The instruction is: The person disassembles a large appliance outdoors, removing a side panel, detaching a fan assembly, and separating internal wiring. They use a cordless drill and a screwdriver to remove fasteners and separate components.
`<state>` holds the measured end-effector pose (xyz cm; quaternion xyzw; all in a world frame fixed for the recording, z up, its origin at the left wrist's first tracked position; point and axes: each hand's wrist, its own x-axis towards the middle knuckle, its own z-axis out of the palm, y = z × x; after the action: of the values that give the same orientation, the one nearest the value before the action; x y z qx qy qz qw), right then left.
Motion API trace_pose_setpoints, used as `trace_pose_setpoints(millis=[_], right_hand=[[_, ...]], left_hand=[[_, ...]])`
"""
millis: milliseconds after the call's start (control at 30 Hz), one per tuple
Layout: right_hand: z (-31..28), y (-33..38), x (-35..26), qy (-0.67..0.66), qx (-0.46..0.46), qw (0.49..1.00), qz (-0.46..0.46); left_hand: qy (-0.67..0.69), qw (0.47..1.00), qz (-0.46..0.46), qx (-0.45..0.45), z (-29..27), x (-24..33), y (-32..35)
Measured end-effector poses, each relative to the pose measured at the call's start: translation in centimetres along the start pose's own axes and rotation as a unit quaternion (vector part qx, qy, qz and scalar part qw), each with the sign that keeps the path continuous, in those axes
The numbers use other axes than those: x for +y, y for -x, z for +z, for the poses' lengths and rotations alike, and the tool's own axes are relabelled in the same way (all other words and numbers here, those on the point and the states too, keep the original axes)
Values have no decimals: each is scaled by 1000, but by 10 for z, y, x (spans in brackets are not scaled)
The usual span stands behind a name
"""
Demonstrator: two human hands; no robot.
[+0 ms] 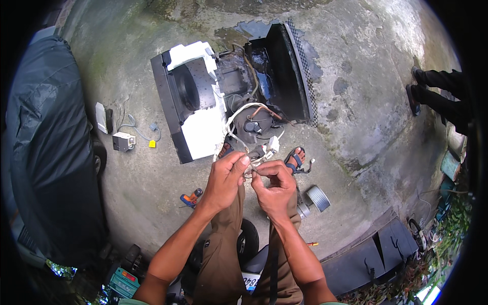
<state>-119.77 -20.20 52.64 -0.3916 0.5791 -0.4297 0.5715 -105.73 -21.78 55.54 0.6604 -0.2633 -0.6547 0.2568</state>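
My left hand (pixel 226 182) and my right hand (pixel 275 189) are close together above my knees, both pinching a bundle of whitish wires (pixel 230 121). The thumb and fingertips of each are pressed together on it, and the exact spot gripped is partly hidden. From there the wires loop up to a dark round compressor (pixel 253 123) with bent copper pipes (pixel 264 109). Just beyond my fingers hangs a white plug-like piece (pixel 274 144). The compressor belongs to a taken-apart air conditioner with a white foam housing (pixel 202 133) and a black finned coil panel (pixel 290 76).
Left on the concrete lie a small metal box (pixel 123 142) with wires and a yellow tag (pixel 152 144). An orange and blue drill (pixel 191 198) and a blower wheel (pixel 318 198) flank my legs. A covered vehicle (pixel 51 147) stands left; a person's legs (pixel 441 94) show right.
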Motion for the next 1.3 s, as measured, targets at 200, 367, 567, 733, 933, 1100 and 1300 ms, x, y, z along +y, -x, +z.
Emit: trace_pose_setpoints(millis=[200,367,567,733,933,1100,1300], right_hand=[[-3,-1,-2,68,-20,997,3],[-10,-4,-6,60,-7,998,6],[-10,-5,-7,96,51,994,0],[-14,-16,-5,248,45,959,-126],[-17,-20,-4,295,46,948,-111],[-21,-21,-3,352,-3,924,-149],[-18,-16,2,327,-22,944,-31]], left_hand=[[16,998,60,-17,-8,-5,-5],[75,997,22,18,-7,-13,-2],[-255,942,210,64,1,-11,2],[-380,875,291,66,8,-6,8],[-409,863,295,24,2,-8,9],[-433,852,292,-31,-9,-3,13],[-458,828,315,-83,-16,-4,10]])
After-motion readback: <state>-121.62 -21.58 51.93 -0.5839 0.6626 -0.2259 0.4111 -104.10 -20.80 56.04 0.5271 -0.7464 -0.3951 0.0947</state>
